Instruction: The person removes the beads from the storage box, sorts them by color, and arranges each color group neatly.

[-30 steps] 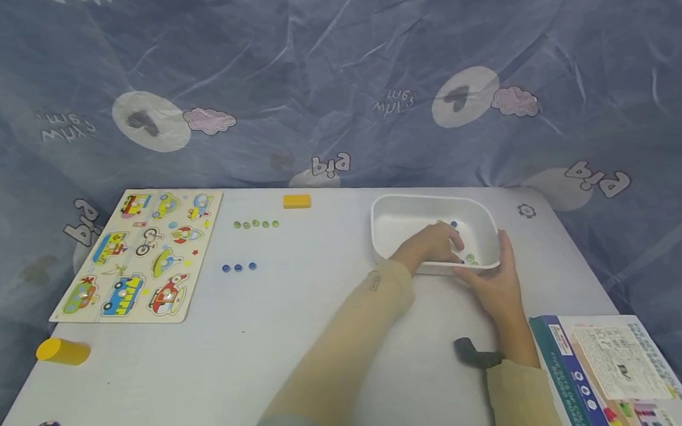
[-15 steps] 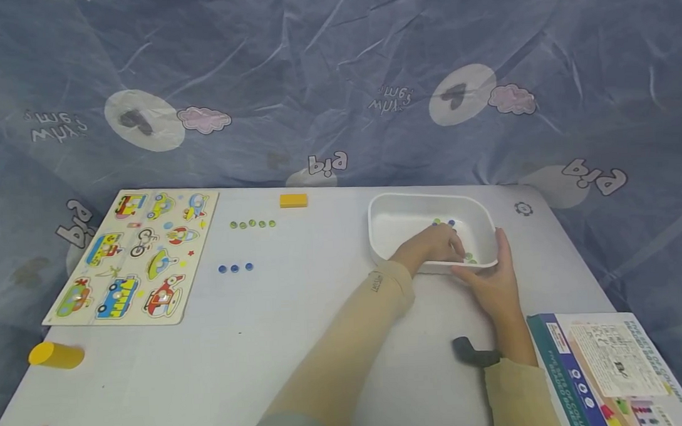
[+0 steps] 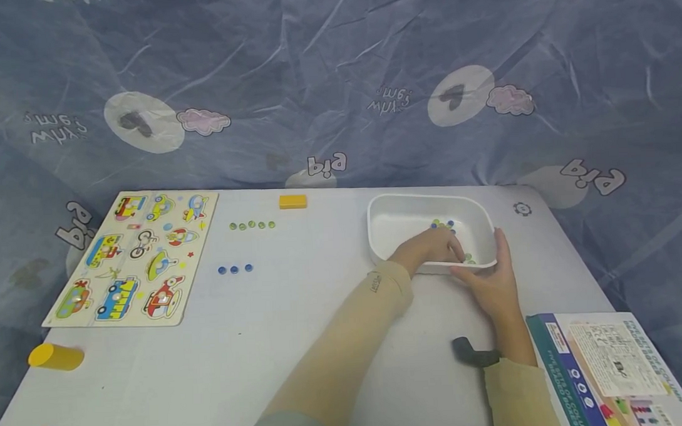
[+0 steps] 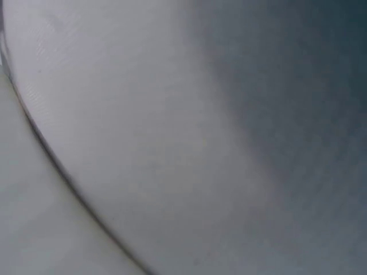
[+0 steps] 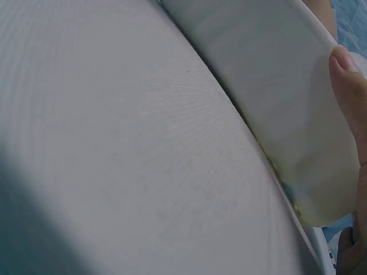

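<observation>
My left hand [image 3: 432, 244] reaches over the front rim into a white plastic tray [image 3: 389, 230], fingers bent down towards its floor. Whether its fingertips pinch anything is hidden. Small blue beads [image 3: 451, 223] and green beads [image 3: 468, 258] lie about that hand inside the tray. My right hand [image 3: 495, 292] grips the tray's front right corner, thumb [image 5: 346, 71] at the rim. Out on the table, several green beads [image 3: 252, 224] form a row, with three blue beads [image 3: 234, 269] nearer to me. The left wrist view shows only pale surfaces and a dark shadow.
A wooden vehicle puzzle board [image 3: 134, 258] lies at the left, a yellow cylinder [image 3: 56, 357] in front of it. A yellow block [image 3: 292, 202] is near the back edge. At the right front lies a boxed set [image 3: 611, 366]. Poker chips [image 3: 522, 209] sit at two corners.
The left hand has shifted slightly within the tray, and more blue and green beads show behind it. The right hand keeps its grip. The head view has moved slightly.
</observation>
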`<state>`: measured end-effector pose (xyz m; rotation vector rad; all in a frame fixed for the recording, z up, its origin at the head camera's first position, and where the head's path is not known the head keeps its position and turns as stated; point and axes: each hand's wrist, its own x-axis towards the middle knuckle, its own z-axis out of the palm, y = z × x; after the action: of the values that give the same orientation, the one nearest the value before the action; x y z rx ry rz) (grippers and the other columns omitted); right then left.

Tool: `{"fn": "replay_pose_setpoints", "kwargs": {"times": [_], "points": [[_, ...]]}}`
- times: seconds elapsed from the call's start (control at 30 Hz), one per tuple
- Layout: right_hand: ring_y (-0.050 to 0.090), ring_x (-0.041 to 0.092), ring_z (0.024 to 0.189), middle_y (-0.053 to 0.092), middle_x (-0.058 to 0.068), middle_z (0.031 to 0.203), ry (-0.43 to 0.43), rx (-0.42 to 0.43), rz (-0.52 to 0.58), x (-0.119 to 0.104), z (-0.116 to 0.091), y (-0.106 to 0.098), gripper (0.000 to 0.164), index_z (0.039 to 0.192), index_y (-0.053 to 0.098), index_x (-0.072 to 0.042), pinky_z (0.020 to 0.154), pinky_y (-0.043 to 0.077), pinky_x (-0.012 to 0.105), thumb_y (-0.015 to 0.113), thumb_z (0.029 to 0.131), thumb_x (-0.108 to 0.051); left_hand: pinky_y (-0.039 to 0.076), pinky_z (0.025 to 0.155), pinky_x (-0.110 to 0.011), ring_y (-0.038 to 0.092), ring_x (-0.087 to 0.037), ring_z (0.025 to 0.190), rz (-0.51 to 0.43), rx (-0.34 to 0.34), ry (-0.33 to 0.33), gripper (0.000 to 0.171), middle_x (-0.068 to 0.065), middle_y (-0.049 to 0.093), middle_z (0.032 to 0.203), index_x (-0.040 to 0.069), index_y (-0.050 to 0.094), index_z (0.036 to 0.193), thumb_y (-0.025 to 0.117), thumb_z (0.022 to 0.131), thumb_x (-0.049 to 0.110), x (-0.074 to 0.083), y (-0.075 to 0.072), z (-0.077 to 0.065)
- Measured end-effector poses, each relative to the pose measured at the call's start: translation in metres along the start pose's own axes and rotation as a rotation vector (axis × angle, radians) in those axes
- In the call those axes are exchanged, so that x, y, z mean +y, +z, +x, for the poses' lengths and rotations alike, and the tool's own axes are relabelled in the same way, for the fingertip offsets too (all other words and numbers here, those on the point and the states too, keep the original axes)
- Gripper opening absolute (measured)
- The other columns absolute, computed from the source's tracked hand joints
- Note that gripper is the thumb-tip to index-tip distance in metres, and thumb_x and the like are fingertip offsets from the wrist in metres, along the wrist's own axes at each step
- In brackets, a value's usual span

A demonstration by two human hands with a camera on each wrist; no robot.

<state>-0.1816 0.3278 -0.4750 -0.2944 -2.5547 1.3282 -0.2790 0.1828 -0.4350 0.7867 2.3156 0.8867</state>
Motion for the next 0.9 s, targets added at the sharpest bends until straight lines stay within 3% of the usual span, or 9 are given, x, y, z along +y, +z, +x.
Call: {"fn": "replay_pose_setpoints", "kwargs": {"times": [0.27,0.53,0.77,0.9], "points": [[0.007,0.021,0.148,0.003,-0.01,0.16,-0.004,-0.009,0.003,0.001,0.0,0.001,0.117,0.147,-0.003,-0.044,0.119,0.008,0.049,0.083,0.069,-0.038,0.045,0.099,-0.028,0.059,-0.008,0.112,0.018,0.013,0.003,0.017,0.013,0.065,0.118,0.029,0.074,0.098,0.071,0.081,0.028,-0.001,-0.001,-0.001],[0.007,0.02,0.148,0.004,-0.011,0.159,-0.002,-0.014,0.011,0.0,0.0,0.002,0.117,0.148,-0.003,-0.042,0.119,0.008,0.048,0.084,0.069,-0.037,0.044,0.094,-0.022,0.058,-0.007,0.102,0.117,0.031,0.081,0.017,0.01,0.066,0.112,0.023,0.071,0.103,0.067,0.087,0.027,-0.002,-0.001,0.001],[0.007,0.021,0.148,0.004,-0.009,0.16,-0.005,-0.012,0.0,0.0,-0.001,0.0,0.118,0.149,-0.004,-0.041,0.119,0.006,0.048,0.083,0.069,-0.037,0.039,0.105,-0.023,0.053,-0.008,0.122,0.039,0.105,0.068,0.023,0.008,0.063,0.121,0.019,0.061,0.115,0.053,0.096,0.029,0.002,-0.006,-0.006],[0.008,0.022,0.148,0.006,-0.008,0.16,-0.008,-0.009,-0.007,0.001,0.0,-0.001,0.117,0.149,-0.003,-0.04,0.119,0.007,0.049,0.083,0.069,-0.038,0.04,0.104,-0.023,0.052,-0.006,0.121,-0.012,0.167,0.076,0.025,0.008,0.06,0.122,0.022,0.056,0.118,0.049,0.097,0.033,0.009,-0.018,-0.017]]}}
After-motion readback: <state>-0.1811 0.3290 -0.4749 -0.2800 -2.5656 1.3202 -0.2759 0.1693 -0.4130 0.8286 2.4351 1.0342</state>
